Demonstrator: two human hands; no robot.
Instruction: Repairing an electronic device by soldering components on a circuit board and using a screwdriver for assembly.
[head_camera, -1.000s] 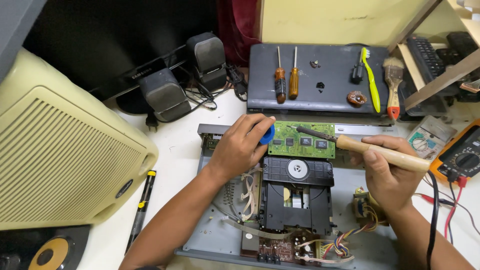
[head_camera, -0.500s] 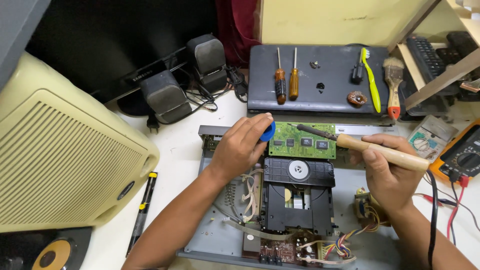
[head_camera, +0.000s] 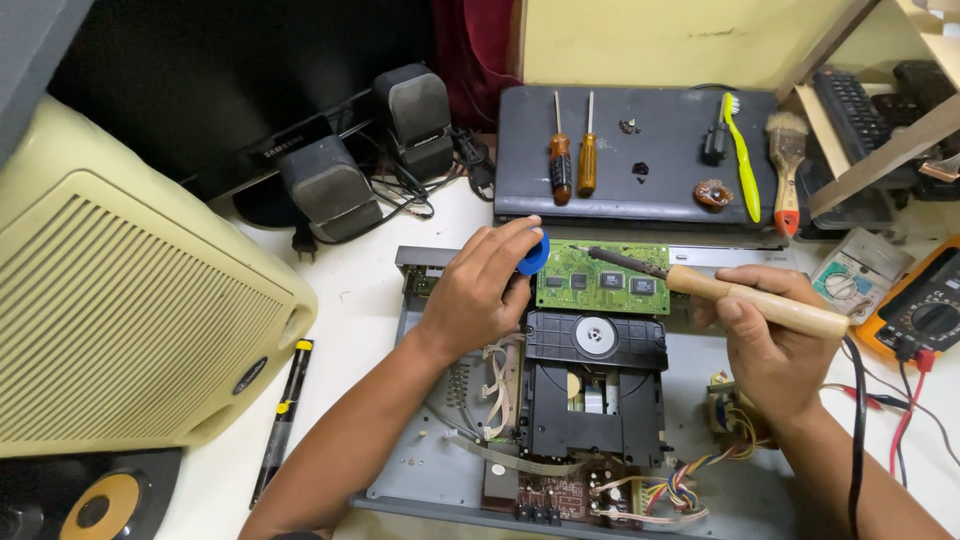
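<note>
From the head camera, my right hand (head_camera: 775, 345) is wrapped closed around the wooden handle of a soldering iron (head_camera: 720, 292), held low and nearly level so the dark tip lies over the green circuit board (head_camera: 603, 280), pointing toward ten o'clock. That flat angle keeps my wrist clear of the black disc drive (head_camera: 592, 385) just below the board.

My left hand (head_camera: 480, 290) sits at nine o'clock from the board, fingers pinched shut on a small blue spool (head_camera: 535, 255), probably solder wire, at the board's left edge, within easy reach of the iron's tip. I cannot make out the wire itself.

The board sits at the twelve o'clock end of an opened grey player chassis (head_camera: 430, 470), with ribbon cables and coloured wiring toward six o'clock.

Beyond it at twelve o'clock, a dark closed case (head_camera: 660, 130) serves as a tool shelf: two screwdrivers (head_camera: 572, 160) with orange-brown handles, a yellow toothbrush (head_camera: 740, 155) and a paintbrush (head_camera: 786, 170). At three o'clock lies an orange multimeter (head_camera: 925, 315), close by with its red leads. At nine o'clock stands a cream speaker cabinet (head_camera: 130, 300), with two small grey speakers (head_camera: 370, 150) toward eleven.
</note>
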